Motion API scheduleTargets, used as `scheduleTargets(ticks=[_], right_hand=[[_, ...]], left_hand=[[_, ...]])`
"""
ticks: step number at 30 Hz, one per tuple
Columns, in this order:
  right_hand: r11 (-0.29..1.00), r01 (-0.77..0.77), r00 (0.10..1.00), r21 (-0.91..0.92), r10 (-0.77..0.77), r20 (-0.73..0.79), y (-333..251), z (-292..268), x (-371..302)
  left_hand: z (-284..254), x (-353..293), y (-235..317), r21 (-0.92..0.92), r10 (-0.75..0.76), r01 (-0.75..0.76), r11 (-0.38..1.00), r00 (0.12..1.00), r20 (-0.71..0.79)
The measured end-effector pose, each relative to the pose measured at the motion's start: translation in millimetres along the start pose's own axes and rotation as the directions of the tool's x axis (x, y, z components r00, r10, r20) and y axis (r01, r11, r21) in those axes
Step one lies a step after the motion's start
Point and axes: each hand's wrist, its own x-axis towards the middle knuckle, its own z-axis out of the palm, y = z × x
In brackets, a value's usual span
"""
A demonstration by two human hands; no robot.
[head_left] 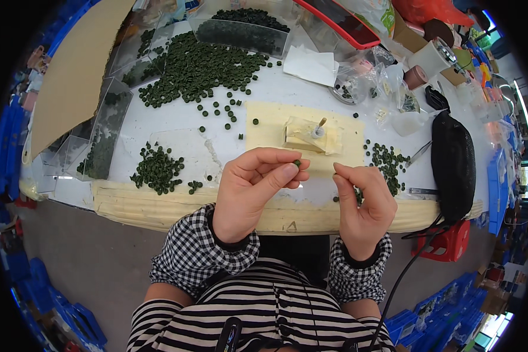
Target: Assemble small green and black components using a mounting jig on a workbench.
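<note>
My left hand [245,190] pinches a small dark green round piece [297,163] between thumb and fingertips, above the table's near edge. Just to its right is my right hand [366,205], thumb and forefinger pressed together; anything between those tips is too small to make out. The two hands do not touch. Beyond them a tape-wrapped block [299,139] with a short upright peg [321,126] rests on a pale yellow sheet [264,114]. Similar green pieces lie in a small pile [158,169] left of my hands and another pile [387,159] by my right hand.
A large heap of green pieces [199,67] spreads at the back left, beside clear plastic trays [108,126] and a cardboard sheet [79,64]. Folded white paper [310,64] and a red-edged phone [346,23] lie at the back. Tweezers [419,152] and a black pouch [453,164] are right.
</note>
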Motion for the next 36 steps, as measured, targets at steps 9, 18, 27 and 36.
scheduleTargets(ticks=[9, 18, 27, 36], right_hand=[[0.798, -0.327, 0.942, 0.506, 0.319, 0.105, -10.7, 15.3, -7.0], [0.743, -0.359, 0.932, 0.565, 0.324, 0.165, -6.6, 21.3, -9.3], [0.718, -0.359, 0.929, 0.596, 0.333, 0.158, -6.8, 24.9, -12.0], [0.788, -0.262, 0.960, 0.558, 0.272, 0.066, -5.5, 28.8, -13.8]], left_hand=[[2.9, -2.8, -0.7, 0.113, 0.037, -0.039, 0.993, 0.999, 0.018], [2.0, -5.2, 1.3, 0.069, 0.042, -0.045, 0.997, 0.998, 0.043], [1.9, -5.9, 2.1, 0.070, 0.036, -0.037, 0.997, 0.999, 0.025], [2.0, -6.3, 2.5, 0.101, 0.039, -0.040, 0.994, 0.999, 0.015]])
